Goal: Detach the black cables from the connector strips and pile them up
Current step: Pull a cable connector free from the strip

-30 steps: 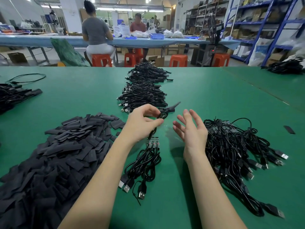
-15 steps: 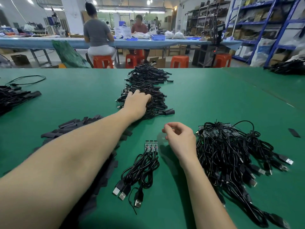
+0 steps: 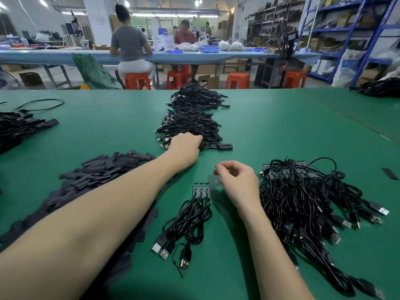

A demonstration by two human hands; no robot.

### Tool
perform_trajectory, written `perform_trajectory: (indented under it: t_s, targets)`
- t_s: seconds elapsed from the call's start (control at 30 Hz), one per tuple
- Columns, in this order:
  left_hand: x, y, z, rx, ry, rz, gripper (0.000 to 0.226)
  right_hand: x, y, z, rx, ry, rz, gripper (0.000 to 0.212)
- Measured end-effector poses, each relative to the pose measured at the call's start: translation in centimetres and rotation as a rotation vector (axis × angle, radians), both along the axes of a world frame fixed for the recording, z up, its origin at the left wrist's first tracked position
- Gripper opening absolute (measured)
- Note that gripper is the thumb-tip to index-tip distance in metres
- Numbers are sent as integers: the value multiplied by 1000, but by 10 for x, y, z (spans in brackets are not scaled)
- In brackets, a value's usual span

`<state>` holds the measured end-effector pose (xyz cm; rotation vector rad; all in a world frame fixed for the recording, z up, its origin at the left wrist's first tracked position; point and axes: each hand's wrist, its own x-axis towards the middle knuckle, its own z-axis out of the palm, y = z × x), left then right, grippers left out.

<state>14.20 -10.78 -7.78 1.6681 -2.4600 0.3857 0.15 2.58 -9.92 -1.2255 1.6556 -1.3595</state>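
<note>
Left hand [image 3: 186,148] on cable pile [image 3: 192,118], right hand [image 3: 239,182] curled

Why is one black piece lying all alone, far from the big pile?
A single flat black piece lies by itself on the green table at the far right, away from the heap of black pieces on the left. It looks like a stray. Nothing looks spilled or broken.

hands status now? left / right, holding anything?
Left hand: resting on the near end of the cable pile; fingers hidden, grip cannot be told.
Right hand: fingers curled, nothing visible in it.
</note>
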Motion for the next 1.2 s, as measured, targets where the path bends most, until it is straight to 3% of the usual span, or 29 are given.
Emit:
perform_trajectory:
  t_s: [0.13,0.27,0.33,0.47,0.53,0.67,0.83,0.97,1.2]
  targets:
    - [-1,-4,2,-16,30,65,21,-2,0,-1,-19,61,-3,12]
    - [-8,1,1,33,137,112,16,-6,1,-1,-17,257,7,13]
    - [-8,9,0,55,286,130,12,-6,2,-1,16,381,58,11]
    - [-1,41,-9,147,781,153,12,-3,7,5,165,632,258,22]
    - [2,58,-13,222,980,137,14,0,8,9,184,630,301,22]
    - [7,89,-13,468,1356,71,10,-5,10,14,142,218,388,13]
    - [18,109,-2,1045,1607,-130,14,-21,15,21,152,-223,310,18]
    - [15,115,4,1105,1696,-183,6,-21,15,23,196,-467,334,40]
    - [11,122,5,1103,1750,-186,27,-19,14,19,248,-699,376,35]
